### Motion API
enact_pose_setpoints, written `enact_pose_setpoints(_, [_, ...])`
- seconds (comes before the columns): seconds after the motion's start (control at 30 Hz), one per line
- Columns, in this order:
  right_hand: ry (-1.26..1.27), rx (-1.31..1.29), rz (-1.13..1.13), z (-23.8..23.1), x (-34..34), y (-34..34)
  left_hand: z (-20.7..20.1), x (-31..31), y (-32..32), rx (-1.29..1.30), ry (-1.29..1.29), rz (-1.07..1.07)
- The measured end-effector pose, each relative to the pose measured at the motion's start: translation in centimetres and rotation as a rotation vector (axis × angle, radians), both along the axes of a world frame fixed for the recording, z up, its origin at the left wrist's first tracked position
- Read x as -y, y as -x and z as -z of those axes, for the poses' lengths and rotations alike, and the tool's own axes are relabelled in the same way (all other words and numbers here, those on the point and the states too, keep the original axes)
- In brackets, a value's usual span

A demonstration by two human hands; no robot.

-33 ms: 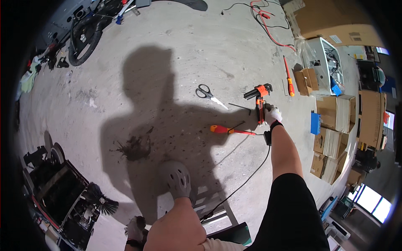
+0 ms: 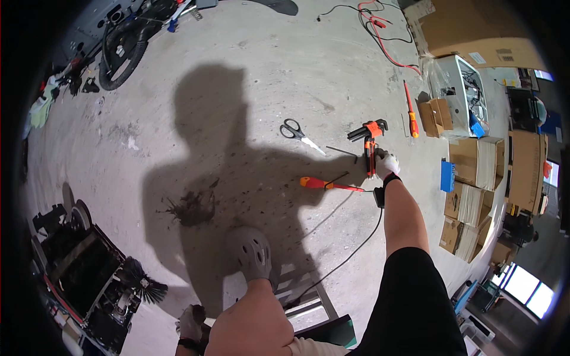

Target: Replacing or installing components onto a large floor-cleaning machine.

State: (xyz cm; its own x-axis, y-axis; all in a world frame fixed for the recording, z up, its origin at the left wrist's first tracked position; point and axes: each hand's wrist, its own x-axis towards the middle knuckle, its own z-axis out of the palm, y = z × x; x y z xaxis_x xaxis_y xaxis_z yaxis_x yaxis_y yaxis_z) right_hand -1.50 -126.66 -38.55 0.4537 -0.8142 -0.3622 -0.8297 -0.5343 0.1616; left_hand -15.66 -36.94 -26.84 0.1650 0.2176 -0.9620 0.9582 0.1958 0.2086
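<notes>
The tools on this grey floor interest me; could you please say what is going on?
A person's gloved right hand is at a slim red-and-black tool; whether it grips it is unclear. Black hex keys in an orange holder lie just beyond. Black-handled scissors and a red-and-yellow screwdriver lie to the left. The gloved left hand is low, beside the bent bare leg.

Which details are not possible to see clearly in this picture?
In the head view:
Right hand: too small to tell its grip on the orange-and-black tool beside it.
Left hand: dark and small; any held item is unclear.
Black curved piece: cut off by the top edge.
</notes>
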Motion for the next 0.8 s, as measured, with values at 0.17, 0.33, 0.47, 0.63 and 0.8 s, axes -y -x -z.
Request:
enact_pose_setpoints(0.17, [-0.010, 0.517, 0.223, -4.0, -5.3, 3.3, 1.2, -2.1, 0.2, 0.043, 0.203, 0.078])
enact_pose_setpoints(0.33, [-0.554, 0.204, -0.126, -15.9, -22.0, 15.7, 0.7, -1.3, -3.0, 0.084, 0.360, -0.152])
enact_pose_setpoints(0.47, [-0.962, -0.191, 0.445, -25.8, -34.3, 25.2, -2.6, 0.0, -8.7, 0.290, 0.372, -0.010])
enact_pose_setpoints(0.63, [-0.768, -0.044, 0.322, -25.1, -39.2, 29.5, -15.4, -6.0, -14.2, 0.514, 0.441, -0.378])
enact_pose_setpoints(0.8, [-0.716, -0.030, 0.275, -23.2, -37.5, 29.4, -25.1, -13.6, -13.0, 0.842, 0.272, -0.371])
